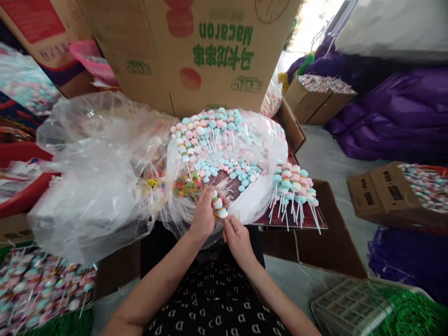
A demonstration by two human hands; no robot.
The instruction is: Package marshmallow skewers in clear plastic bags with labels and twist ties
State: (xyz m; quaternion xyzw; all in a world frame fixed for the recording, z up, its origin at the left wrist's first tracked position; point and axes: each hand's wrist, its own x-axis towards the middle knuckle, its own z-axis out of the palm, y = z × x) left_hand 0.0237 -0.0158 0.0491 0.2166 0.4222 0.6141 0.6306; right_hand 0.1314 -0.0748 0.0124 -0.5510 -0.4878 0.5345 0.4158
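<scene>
Cardboard and purple sacks (pixel 395 112) crowd the floor around the work spot, and a large carton printed with the word Macaron (pixel 191 51) is propped up beyond the hands, its lettering upside down in the head view. A candy stick (pixel 219 205) stacked with pastel pink, white and blue pieces is held just above the person's lap, between the 2 hands. It is clenched by the fingers of the left hand (pixel 203 217), while the right hand (pixel 238 238) is brought up just below, its fingertips (pixel 224 221) set close against the lower end of the stack; whether the stick is actually gripped by the right hand cannot be told. Directly ahead of the grip, a heap of finished candy sticks (pixel 210 140) is spread over a white sheet, within easy reach. A clear plastic bag (pixel 98 172) is pushed back to the left of the hands, seemingly so that the heap is left open. Loose ring candies (pixel 187 184) are piled just beyond the left hand, and a smaller bunch of candy sticks (pixel 294 186) is laid to the right of the grip.
</scene>
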